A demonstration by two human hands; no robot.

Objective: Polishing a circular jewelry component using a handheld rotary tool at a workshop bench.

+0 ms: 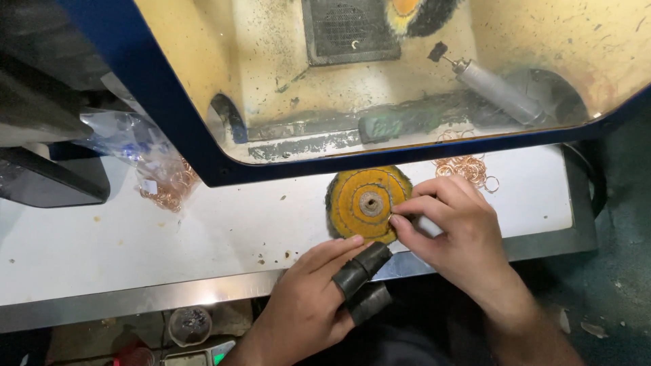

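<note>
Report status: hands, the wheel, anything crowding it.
Left hand, dark finger sleeves, touching round yellow cloth buffing wheel. Right hand pinching at wheel's edge; pinched item too small to tell. Loose copper rings beside, apart.

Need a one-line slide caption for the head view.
Right hand and left hand with dark finger guards at a yellow buffing wheel on a white bench.

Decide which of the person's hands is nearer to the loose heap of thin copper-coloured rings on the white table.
Right. The right hand lies just below the heap of rings, close to it. The left hand sits farther down-left, below the yellow buffing wheel.
</note>
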